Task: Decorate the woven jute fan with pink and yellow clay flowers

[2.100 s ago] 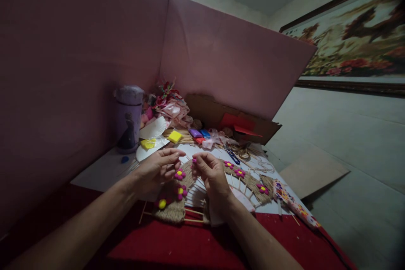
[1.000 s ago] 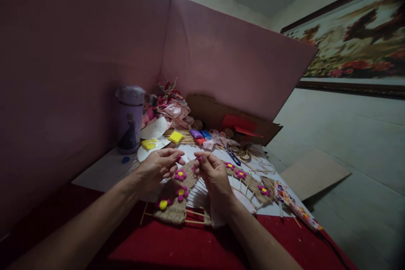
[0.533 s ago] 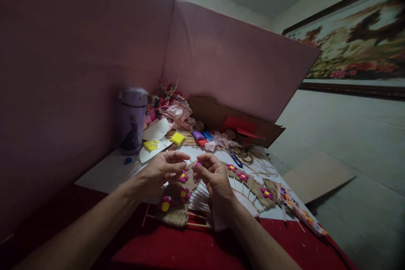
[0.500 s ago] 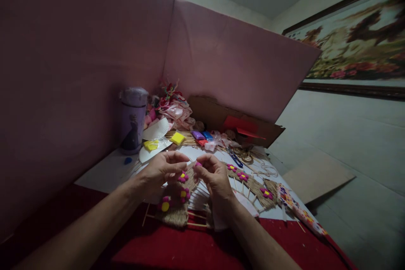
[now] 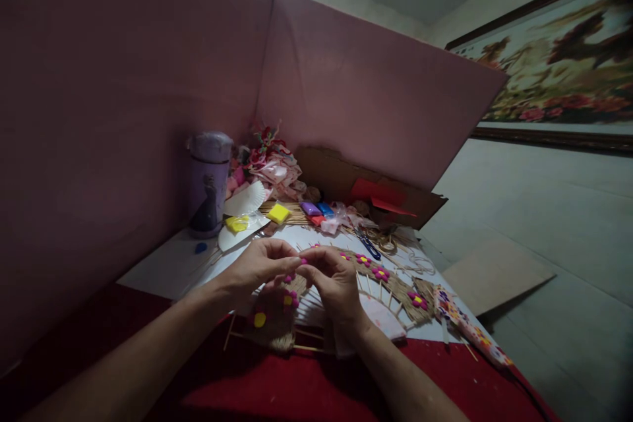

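A fan-shaped weave of jute twine on wooden sticks [image 5: 395, 287] lies on the table, dotted with pink clay flowers with yellow centres [image 5: 380, 272]. My left hand [image 5: 257, 270] and my right hand [image 5: 331, 283] meet above its left part, fingertips touching. Both pinch a small pink clay bit [image 5: 302, 262] between them. A yellow clay dot [image 5: 259, 320] shows on the weave just below my left hand.
A purple tumbler [image 5: 208, 183] stands at the back left beside paper plates [image 5: 242, 201] and yellow clay [image 5: 278, 213]. Purple and blue clay packs [image 5: 316, 209], blue-handled scissors [image 5: 366, 244], a cardboard box [image 5: 376, 191] and a patterned stick [image 5: 469, 333] lie around. Pink boards wall the corner.
My hands have come together, closing the gap between their fingertips, and dropped slightly toward me over the weave. The view shifted a little.
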`<state>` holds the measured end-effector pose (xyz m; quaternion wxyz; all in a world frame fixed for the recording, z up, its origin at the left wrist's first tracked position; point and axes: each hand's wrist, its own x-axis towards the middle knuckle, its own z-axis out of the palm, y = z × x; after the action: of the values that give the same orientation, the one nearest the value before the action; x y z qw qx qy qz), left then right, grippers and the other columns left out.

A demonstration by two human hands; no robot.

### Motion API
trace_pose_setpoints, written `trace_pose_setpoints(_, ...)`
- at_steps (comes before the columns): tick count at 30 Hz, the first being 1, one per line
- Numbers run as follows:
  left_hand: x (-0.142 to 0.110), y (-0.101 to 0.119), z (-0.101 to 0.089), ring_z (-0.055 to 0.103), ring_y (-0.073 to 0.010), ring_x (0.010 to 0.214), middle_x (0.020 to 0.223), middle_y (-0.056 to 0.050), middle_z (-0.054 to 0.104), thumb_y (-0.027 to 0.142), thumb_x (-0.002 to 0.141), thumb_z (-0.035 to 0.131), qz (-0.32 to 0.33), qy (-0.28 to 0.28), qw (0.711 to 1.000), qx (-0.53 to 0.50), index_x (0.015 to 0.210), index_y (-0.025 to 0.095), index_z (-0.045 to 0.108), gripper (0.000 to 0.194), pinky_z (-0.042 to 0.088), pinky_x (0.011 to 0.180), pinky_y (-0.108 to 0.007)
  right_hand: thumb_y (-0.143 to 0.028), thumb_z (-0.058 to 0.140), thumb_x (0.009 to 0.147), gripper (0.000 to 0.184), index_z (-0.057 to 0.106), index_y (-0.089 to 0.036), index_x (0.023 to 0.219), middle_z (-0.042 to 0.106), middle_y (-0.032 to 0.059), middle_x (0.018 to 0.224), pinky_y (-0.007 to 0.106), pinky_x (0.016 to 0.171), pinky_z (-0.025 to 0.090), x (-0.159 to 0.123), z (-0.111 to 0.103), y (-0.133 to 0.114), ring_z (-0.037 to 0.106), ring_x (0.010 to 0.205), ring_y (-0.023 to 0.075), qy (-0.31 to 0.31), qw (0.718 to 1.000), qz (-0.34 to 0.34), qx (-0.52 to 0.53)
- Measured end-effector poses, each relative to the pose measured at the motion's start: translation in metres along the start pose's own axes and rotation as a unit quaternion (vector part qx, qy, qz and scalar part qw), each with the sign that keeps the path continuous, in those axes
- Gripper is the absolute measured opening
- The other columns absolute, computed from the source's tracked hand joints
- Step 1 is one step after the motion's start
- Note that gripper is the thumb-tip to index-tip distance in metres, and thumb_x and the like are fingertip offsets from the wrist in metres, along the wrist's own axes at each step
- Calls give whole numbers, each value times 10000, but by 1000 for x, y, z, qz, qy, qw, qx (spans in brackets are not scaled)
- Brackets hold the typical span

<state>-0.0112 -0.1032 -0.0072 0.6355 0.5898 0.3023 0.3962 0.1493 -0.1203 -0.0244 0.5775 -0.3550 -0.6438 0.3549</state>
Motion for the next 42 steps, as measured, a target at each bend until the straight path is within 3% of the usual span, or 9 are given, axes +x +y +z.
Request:
trace_pose_setpoints(7, -2, 4, 2, 373, -40, 358, 455, 51, 488, 353, 675, 667, -2, -2, 1000, 11, 690, 127, 600, 236, 279, 354, -163, -238, 677, 734, 85, 676, -213, 815, 635, 16, 743, 271, 659, 438, -1, -5, 1, 560, 700, 146, 9, 983, -105, -153)
trace_pose_setpoints(13, 0, 6, 6, 339, -34, 320, 407, 68, 458, 324, 637, 676, 10, 38, 998, 51, 637, 130, 579, 217, 246, 331, -165, -242, 650, 754, 68, 660, -195, 802, 619, 24, 726, 278, 657, 440, -3, -3, -1, 554, 686, 151, -9, 981, -99, -168)
trace_pose_setpoints(16, 2, 4, 5, 347, -33, 323, 414, 62, 466, 315, 665, 653, -1, 57, 998, 38, 610, 136, 566, 206, 247, 333, -160, -245, 633, 766, 67, 640, -187, 798, 608, 22, 731, 270, 642, 444, -4, -2, -3, 551, 676, 143, -9, 987, -76, -141)
trace_pose_setpoints(19, 4, 1, 1, 407, -37, 366, 464, 46, 503, 291, 691, 644, -13, 83, 996, -12, 616, 138, 559, 190, 272, 355, -148, -265, 631, 766, 90, 601, -183, 787, 586, 2, 701, 244, 587, 444, -4, -2, -5, 539, 633, 123, 50, 995, -53, -73)
trace_pose_setpoints(22, 4, 0, -2, 530, -64, 501, 613, 9, 595, 239, 684, 667, -22, 88, 992, -85, 812, 157, 603, 164, 351, 432, -146, -276, 626, 766, 108, 573, -186, 795, 541, -32, 632, 216, 509, 425, -1, -2, -9, 494, 541, 94, 93, 995, -35, 4)
trace_pose_setpoints(25, 3, 0, -3, 538, -65, 513, 673, -9, 614, 244, 718, 647, -20, 55, 991, -120, 941, 178, 590, 239, 344, 433, -146, -280, 620, 768, 149, 577, -194, 882, 527, -45, 617, 206, 481, 417, 2, -1, -10, 475, 513, 84, 86, 995, -16, 53)
trace_pose_setpoints(31, 3, -1, -3, 456, -21, 438, 655, 10, 574, 307, 738, 640, -23, 9, 990, -137, 783, 148, 563, 182, 274, 387, -125, -319, 639, 751, 179, 614, -155, 818, 508, -35, 593, 206, 455, 411, 7, -3, -2, 455, 491, 74, 71, 993, 25, 94)
trace_pose_setpoints(39, 2, 0, -2, 373, -15, 357, 570, 32, 539, 352, 750, 620, -33, 31, 989, -139, 848, 178, 542, 214, 218, 344, -123, -341, 657, 733, 205, 597, -160, 808, 499, -41, 574, 188, 406, 398, 8, -5, 0, 449, 462, 67, 65, 983, 65, 161)
trace_pose_setpoints(42, 4, -1, -3, 436, -22, 437, 604, 27, 535, 254, 729, 648, -28, 52, 986, -154, 881, 159, 580, 192, 324, 409, -127, -292, 666, 723, 194, 601, -175, 863, 565, -17, 666, 196, 457, 444, 8, -5, -1, 524, 544, 88, 67, 983, 67, 156)
